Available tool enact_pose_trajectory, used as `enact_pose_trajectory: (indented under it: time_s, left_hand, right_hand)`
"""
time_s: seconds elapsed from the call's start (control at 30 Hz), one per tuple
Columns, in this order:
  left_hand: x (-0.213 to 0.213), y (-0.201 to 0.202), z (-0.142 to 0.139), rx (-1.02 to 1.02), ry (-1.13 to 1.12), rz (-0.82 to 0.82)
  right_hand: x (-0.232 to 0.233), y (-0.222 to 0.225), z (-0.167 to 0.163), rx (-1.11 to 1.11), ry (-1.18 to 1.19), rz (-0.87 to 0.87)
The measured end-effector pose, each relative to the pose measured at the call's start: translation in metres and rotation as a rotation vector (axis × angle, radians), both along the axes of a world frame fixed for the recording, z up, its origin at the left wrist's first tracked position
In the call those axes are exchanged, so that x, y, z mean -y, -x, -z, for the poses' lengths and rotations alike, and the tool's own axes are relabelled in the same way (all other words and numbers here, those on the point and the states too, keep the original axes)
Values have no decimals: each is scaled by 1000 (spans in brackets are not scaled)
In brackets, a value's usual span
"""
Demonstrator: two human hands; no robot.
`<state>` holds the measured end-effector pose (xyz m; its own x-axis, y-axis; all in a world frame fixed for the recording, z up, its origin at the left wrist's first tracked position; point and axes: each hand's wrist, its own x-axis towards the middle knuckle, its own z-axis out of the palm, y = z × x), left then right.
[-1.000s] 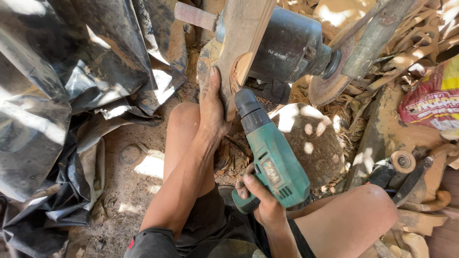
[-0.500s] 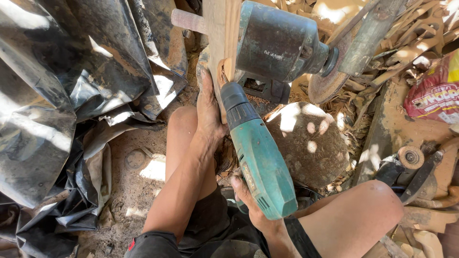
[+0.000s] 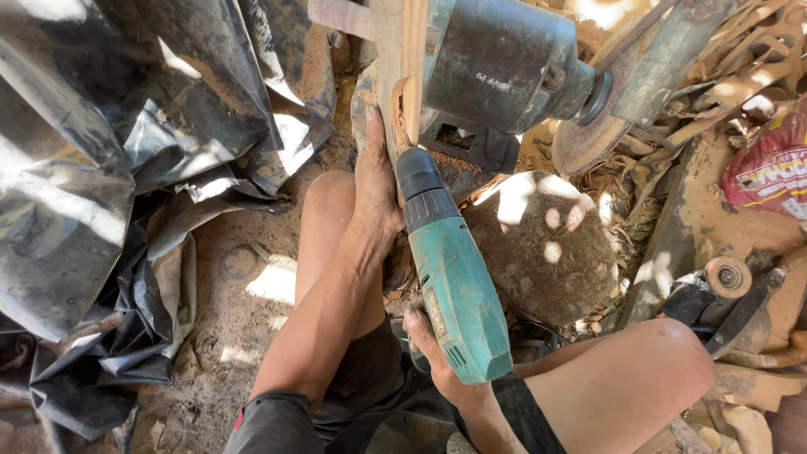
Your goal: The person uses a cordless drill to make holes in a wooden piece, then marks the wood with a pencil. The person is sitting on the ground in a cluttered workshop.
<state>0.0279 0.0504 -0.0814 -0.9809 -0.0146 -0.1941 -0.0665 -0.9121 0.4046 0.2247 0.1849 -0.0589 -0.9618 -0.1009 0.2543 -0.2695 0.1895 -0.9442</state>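
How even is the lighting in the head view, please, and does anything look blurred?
Head view: dappled sunlight leaves bright patches on the rounded brown stone and glare on the crumpled black plastic sheet; the teal power drill and left hand lie in shade, sharply focused.

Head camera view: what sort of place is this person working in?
Probably a rough, open-air woodworking spot on bare dirt. The right hand holds a green power drill against a wooden board that the left hand steadies; wood shavings and black plastic sheeting lie around.
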Motion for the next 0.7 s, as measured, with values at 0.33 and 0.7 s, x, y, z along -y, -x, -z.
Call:
enact_pose_trajectory:
  time_s: [0.33, 0.7]
  left_hand:
    - [7, -5, -11, -89, 25, -12]
    - [19, -6, -9, -141, 226, -77]
  right_hand:
    - [-2, 6, -31, 208, 218, 5]
    - [-11, 3, -34, 246, 134, -77]
